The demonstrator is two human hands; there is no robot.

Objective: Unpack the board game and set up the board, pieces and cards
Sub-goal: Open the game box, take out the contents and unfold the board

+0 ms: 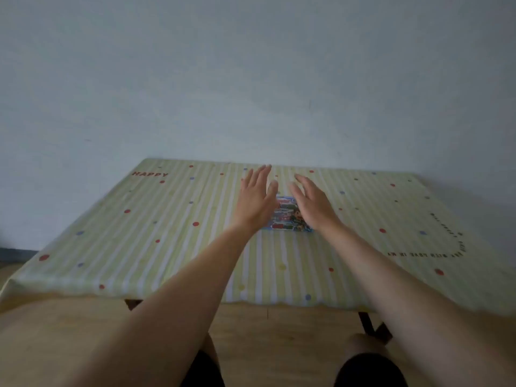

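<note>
Two bare forearms were stretched forward over the table (111,247). The left hand (255,196) and right hand (314,203) were held flat, with fingers straight and slightly spread and nothing gripped. Both were blurred. The box (287,216) was seen between the two hands, lower than the fingertips and nearer the wrists, lying flat on the table. Its top was printed in busy colours with a blue edge. Its near edge was set square to the person. Its long axis could not be told, both sides being covered by the hands, nor could any touch be judged.
</note>
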